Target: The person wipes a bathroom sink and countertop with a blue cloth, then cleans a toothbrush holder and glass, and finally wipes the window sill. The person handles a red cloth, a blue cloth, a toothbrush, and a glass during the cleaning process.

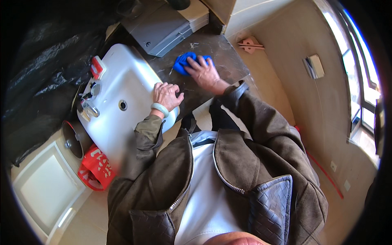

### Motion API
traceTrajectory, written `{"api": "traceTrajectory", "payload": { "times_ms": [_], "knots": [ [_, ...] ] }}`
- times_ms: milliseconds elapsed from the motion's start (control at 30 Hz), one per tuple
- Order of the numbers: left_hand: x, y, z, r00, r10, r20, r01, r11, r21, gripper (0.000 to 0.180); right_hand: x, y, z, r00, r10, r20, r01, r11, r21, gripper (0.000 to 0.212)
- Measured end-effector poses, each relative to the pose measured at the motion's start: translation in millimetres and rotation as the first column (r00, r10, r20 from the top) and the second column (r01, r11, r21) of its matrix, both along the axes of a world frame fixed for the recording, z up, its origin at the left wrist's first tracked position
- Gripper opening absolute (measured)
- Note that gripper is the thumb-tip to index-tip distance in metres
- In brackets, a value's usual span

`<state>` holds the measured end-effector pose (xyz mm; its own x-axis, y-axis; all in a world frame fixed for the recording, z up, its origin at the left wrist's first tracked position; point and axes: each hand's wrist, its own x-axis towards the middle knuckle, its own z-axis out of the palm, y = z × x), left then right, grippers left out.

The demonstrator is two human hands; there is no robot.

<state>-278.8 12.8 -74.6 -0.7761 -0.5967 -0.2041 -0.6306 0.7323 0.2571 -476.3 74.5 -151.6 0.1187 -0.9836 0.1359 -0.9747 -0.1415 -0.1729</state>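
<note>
My right hand [203, 74] presses a crumpled blue cloth [185, 62] onto the dark, marbled countertop [228, 61], its fingers spread over the fabric. To the left, my left hand [165, 94] rests on the near right rim of a white washbasin [134, 85], fingers bent and thumb held apart, with nothing seen in it. A pale green bangle [160, 109] circles the left wrist. The undersides of the left fingers are hidden.
A grey box-like cabinet [159, 28] stands at the counter's back. A faucet [87, 107] and a red-and-white soap box [98, 67] sit on the basin's far left edge. Lower left are a red plastic basket [96, 169] and a white-framed panel [45, 185]. Black plastic sheeting [45, 73] hangs at left.
</note>
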Motion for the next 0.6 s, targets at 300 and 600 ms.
{"api": "traceTrajectory", "payload": {
  "times_ms": [300,600],
  "knots": [
    [0,-1,0,0.999,0.026,-0.042,-0.028,0.999,-0.047,0.023,-11,-50,1,0.935,-0.341,-0.099,0.343,0.939,0.000,0.049],
    [4,0,-8,0.999,0.026,-0.039,-0.027,0.999,-0.017,0.025,-31,24,4,0.978,-0.195,0.079,0.197,0.980,-0.026,0.049]
  ]
}}
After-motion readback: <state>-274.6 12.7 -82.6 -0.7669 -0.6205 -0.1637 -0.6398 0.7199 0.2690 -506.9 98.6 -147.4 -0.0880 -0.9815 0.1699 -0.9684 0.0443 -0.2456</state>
